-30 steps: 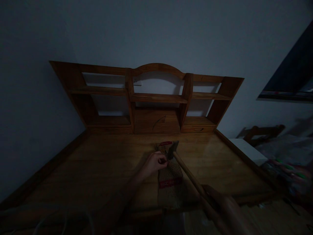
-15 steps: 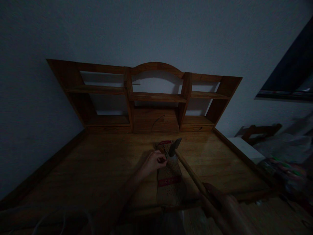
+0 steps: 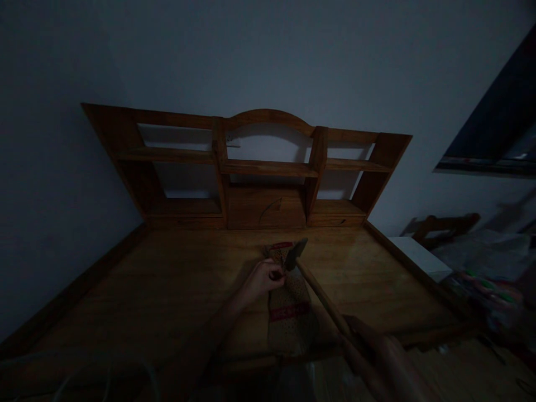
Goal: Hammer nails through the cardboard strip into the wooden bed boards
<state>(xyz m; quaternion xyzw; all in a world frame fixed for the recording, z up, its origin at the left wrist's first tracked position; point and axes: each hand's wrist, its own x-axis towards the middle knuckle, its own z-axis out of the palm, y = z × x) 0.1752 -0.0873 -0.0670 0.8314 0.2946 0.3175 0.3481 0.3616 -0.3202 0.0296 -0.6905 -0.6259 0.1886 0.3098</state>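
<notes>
My right hand [image 3: 371, 343] is wrapped round the wooden handle of a hammer [image 3: 322, 296], whose dark metal head reaches up and left over a patterned cloth piece. This tan cloth [image 3: 290, 329], speckled and crossed by red bands with lettering, lies lengthwise on the wooden desk [image 3: 180, 290]. My left hand [image 3: 266, 276] rests at the cloth's left side, thumb and fingers pinched together close to the hammer head. Whatever the pinch holds is too small and dark to make out.
A wooden shelf unit [image 3: 268, 167] with several compartments stands along the desk's back, against the wall. To the right are a white surface [image 3: 419, 254], a wooden chair back [image 3: 448, 226] and a heap of plastic bags [image 3: 486, 285]. Raised wooden edges border the desk.
The hammer head has shifted slightly left and down, closer to my left fingers. My left hand stays pinched in nearly the same spot.
</notes>
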